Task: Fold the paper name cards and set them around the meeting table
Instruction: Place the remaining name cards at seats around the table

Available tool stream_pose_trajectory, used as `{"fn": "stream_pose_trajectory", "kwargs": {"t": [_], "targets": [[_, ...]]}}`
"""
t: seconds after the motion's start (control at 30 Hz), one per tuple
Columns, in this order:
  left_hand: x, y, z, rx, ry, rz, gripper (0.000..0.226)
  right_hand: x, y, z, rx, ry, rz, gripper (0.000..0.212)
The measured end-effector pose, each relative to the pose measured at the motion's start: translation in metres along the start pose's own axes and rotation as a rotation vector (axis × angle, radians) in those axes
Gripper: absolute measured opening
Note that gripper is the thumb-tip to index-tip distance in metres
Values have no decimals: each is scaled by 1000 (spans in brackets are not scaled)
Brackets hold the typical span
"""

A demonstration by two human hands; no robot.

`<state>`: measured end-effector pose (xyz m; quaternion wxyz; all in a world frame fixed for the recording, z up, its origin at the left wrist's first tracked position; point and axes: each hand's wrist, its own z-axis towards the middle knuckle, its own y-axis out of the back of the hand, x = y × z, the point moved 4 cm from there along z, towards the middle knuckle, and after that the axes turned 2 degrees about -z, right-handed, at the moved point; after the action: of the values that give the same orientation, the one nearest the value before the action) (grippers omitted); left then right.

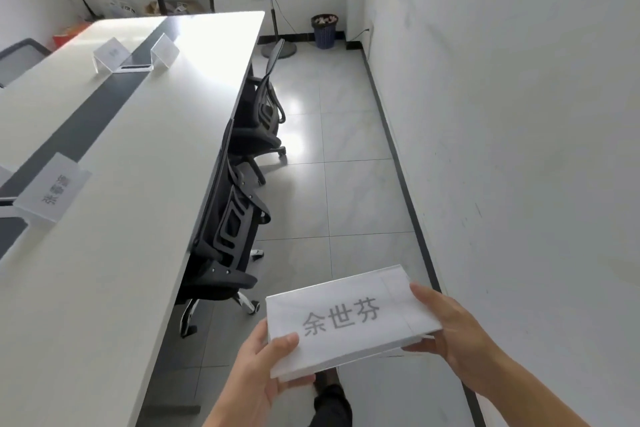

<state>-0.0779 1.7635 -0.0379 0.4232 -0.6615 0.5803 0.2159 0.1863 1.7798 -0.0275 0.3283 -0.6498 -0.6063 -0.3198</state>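
Name card (pixel 349 317) with printed characters held above floor (pixel 346 184) at 5 o'clock, clamped by left hand (pixel 263 367) at near corner, right hand (pixel 450 333) at far end. Worktop (pixel 121 156) at 9 o'clock; three placed cards (pixel 52 189) seen there.

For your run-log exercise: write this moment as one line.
stage: carrying | both hands: left hand, right hand | name card held | meeting table beside
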Motion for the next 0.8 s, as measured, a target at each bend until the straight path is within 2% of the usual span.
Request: {"fn": "stream_pose_trajectory", "kwargs": {"t": [0.17, 0.4, 0.6, 0.73, 0.8], "targets": [[-61, -4, 87, 53, 69, 41, 80, 55, 22, 68, -58, 9, -138, 34], [-157, -10, 207, 30, 52, 56, 79, 114, 76, 140, -301, 55, -167, 19], [-219, -22, 320, -21, 53, 29, 67, 147, 117, 229, -340, -40, -159, 15], [-263, -44, 402, -93, 25, 8, 78, 200, 148, 319, -345, -35, -143, 15], [-290, -55, 442, -146, 9, 3, 74, 236, 161, 367, -331, -19, -156, 15]]}}
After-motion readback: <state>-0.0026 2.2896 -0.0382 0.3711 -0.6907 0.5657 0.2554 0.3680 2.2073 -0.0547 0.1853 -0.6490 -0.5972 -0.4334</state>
